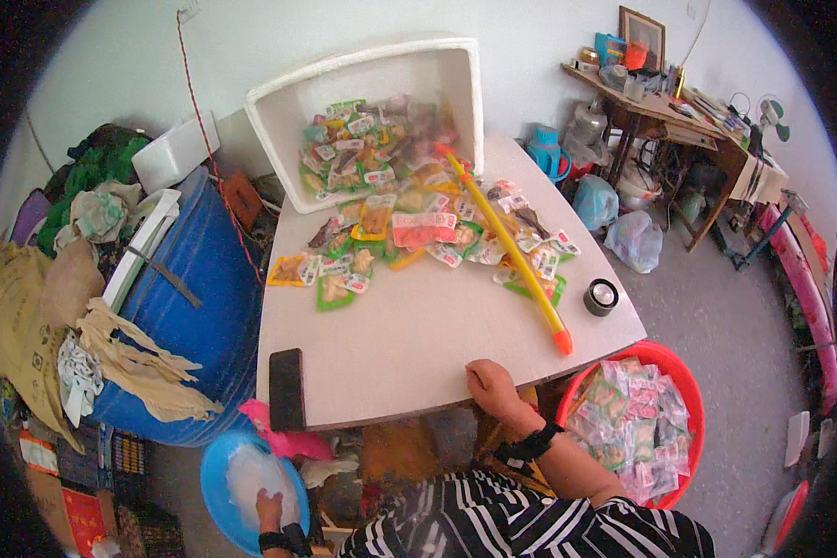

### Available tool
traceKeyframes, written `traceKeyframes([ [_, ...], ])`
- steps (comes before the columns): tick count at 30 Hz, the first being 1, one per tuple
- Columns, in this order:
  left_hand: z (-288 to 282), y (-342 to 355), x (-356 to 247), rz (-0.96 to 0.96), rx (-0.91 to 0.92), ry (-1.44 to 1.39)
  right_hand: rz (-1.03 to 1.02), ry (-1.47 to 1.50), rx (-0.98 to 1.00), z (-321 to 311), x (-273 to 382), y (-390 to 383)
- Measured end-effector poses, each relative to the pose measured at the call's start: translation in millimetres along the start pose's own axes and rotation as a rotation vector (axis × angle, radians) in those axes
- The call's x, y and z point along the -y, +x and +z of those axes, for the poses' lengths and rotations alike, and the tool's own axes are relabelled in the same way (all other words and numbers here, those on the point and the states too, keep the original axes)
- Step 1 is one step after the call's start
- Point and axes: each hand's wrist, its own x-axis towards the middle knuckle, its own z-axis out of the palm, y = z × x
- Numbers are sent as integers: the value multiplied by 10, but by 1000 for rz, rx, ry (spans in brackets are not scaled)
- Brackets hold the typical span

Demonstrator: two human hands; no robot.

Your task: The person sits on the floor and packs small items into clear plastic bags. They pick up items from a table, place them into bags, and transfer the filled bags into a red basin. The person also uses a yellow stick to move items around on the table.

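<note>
1. Your left hand (pixel 270 510) reaches down into the blue basin (pixel 216 507) at the lower left, on the pale, see-through plastic (pixel 253 476) heaped inside; its fingertips blend into that heap, so you cannot tell whether they are spread or pinching
2. Your right hand (pixel 493 387) sits at the near edge of the desk (pixel 391 344), its fingers folded into a loose curl, with nothing visible in its grasp
3. In front of you, the small food packets (pixel 424 229) lie in a loose pile across the far half of the desk, green, yellow and red among them, and more fill the white foam box (pixel 367 58), which is tipped on its side with its opening toward you
4. A yellow stick (pixel 511 251) with orange-red ends slants over the right part of the pile, its near end pointing toward you
5. To the right of the stick stands a round black object (pixel 601 297); at the desk's near left corner lies a flat black phone (pixel 286 389)
6. Beside your right forearm, the red basin (pixel 696 400) holds many clear bags (pixel 637 423) with colourful packets inside
</note>
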Motion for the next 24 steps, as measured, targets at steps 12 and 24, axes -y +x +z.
traceKeyframes([
  [12, -90, -393, -621, 115, 174, 75, -52, 83, -137, 48, -115, -42],
  [24, 320, 348, 388, 176, 373, 826, 14, 87, -106, 48, -114, -46],
])
